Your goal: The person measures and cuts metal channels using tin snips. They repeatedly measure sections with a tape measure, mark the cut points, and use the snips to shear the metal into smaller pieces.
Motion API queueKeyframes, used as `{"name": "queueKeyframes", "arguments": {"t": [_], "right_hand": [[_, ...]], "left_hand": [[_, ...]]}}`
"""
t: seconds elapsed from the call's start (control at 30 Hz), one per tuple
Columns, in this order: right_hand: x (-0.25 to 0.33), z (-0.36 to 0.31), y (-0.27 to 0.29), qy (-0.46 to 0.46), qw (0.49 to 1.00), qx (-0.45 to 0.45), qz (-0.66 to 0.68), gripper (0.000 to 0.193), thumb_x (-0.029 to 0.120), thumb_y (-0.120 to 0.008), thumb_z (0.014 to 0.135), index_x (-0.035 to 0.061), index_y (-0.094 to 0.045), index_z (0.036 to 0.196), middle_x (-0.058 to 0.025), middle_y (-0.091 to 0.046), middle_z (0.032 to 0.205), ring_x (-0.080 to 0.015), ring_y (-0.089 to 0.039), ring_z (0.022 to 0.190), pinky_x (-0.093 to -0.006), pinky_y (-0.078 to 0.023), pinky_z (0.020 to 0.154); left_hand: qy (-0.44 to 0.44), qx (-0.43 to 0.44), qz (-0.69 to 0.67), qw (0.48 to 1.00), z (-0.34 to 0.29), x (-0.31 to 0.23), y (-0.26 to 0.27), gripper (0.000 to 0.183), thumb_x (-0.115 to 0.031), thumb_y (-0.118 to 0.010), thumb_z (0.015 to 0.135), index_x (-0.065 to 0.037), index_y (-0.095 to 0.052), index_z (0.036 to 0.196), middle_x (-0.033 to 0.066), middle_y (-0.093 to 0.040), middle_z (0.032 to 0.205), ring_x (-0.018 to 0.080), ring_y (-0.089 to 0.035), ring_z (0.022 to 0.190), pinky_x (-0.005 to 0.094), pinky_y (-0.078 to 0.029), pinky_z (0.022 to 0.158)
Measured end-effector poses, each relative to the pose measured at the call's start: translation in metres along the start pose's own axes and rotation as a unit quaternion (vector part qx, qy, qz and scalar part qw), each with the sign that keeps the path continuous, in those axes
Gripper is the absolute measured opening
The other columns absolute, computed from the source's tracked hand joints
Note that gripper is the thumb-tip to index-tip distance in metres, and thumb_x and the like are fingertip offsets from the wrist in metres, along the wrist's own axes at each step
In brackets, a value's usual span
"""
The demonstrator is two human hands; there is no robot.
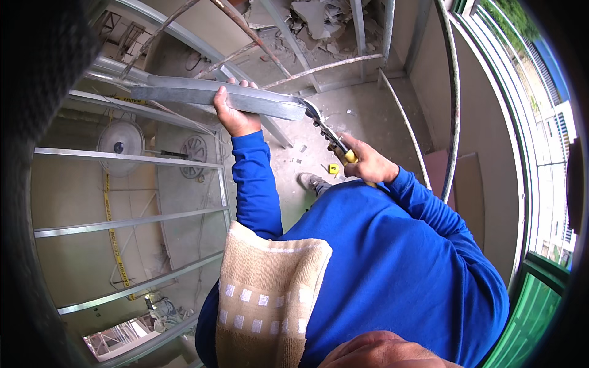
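A long grey metal channel (178,92) lies across the upper middle, and my left hand (238,116) is closed around it, thumb on the near side. In my right hand (373,164) are tin snips (325,130) with yellow handles, gripped closed. The snips' jaws touch the channel's right end; whether they bite into the metal is too small to tell. Below, a yellow tape measure (333,168) rests on the floor close to my shoe (310,180).
Scaffold pipes (453,92) curve around the right and far sides. Metal framing (129,156) runs along the left, with a fan (119,146) and yellow barrier tape (113,239) beyond. Rubble (316,21) lies at the far end. Small metal scraps (302,148) dot the floor.
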State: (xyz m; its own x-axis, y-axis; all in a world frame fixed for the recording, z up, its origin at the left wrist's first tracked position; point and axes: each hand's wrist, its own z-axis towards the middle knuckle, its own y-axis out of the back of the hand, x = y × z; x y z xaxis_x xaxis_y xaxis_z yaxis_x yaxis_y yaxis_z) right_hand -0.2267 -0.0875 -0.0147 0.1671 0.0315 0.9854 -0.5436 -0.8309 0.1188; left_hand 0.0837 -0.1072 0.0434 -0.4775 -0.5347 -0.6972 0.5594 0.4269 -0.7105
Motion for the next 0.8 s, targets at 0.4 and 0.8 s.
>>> {"name": "queueKeyframes", "arguments": {"t": [0.4, 0.8], "right_hand": [[0.006, 0.0, 0.002, -0.008, 0.999, 0.005, 0.034, 0.073, -0.004, -0.063, 0.071, 0.0012, -0.049, 0.142, -0.0101, -0.061, 0.12, -0.0214, -0.053, 0.115, -0.0334, -0.042, 0.106], [-0.019, 0.012, -0.007, -0.015, 0.99, -0.107, 0.088, 0.024, 0.004, -0.064, 0.079, 0.0048, -0.051, 0.098, -0.0063, -0.056, 0.075, -0.0149, -0.056, 0.071, -0.0338, -0.048, 0.065]], "left_hand": [[0.012, 0.006, 0.009, 1.0, -0.003, 0.008, 0.004, 0.05, -0.038, -0.07, 0.085, -0.005, -0.053, 0.118, 0.0071, -0.056, 0.11, 0.0275, -0.059, 0.094, 0.0526, -0.05, 0.092], [0.019, -0.037, 0.012, 0.999, 0.003, 0.014, -0.008, 0.048, -0.039, -0.071, 0.085, -0.005, -0.053, 0.114, 0.0077, -0.055, 0.107, 0.0268, -0.059, 0.091, 0.0507, -0.051, 0.087]]}}
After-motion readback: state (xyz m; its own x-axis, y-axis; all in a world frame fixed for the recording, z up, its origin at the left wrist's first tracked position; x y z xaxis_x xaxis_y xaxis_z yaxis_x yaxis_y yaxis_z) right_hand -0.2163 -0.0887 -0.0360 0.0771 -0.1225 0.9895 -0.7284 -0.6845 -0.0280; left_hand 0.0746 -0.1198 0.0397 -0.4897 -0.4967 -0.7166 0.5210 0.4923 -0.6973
